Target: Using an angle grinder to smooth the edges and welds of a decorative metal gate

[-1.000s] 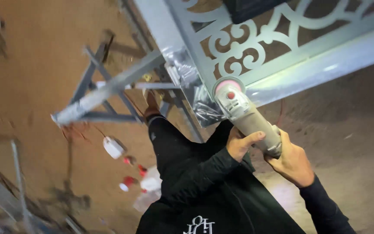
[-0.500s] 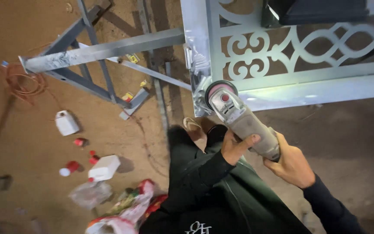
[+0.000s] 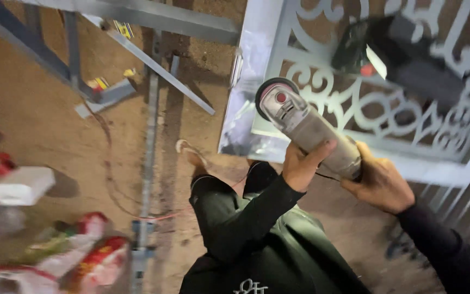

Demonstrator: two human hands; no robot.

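Both my hands hold a grey angle grinder (image 3: 311, 130) with a red button near its head. My left hand (image 3: 303, 163) wraps the middle of its body from below. My right hand (image 3: 379, 182) grips the rear end. The grinder's disc end (image 3: 270, 95) sits against the pale grey frame (image 3: 246, 92) of an ornamental metal gate panel with scroll cut-outs (image 3: 365, 103). My dark sleeves and dark top fill the lower middle. One sandalled foot (image 3: 191, 155) shows on the dirt floor below the frame.
A dark blurred object (image 3: 403, 54) lies on the scrollwork at upper right. Grey steel bars (image 3: 153, 71) and a frame (image 3: 61, 60) lie on the brown dirt floor. A white canister (image 3: 20, 185), red cans (image 3: 1, 163) and crumpled bags (image 3: 77, 256) lie at left. An orange cable (image 3: 153, 218) runs across the ground.
The view has swung left and closer to the gate panel. The grinder stays in both hands at the panel's frame. The litter on the left has shifted toward the lower left corner.
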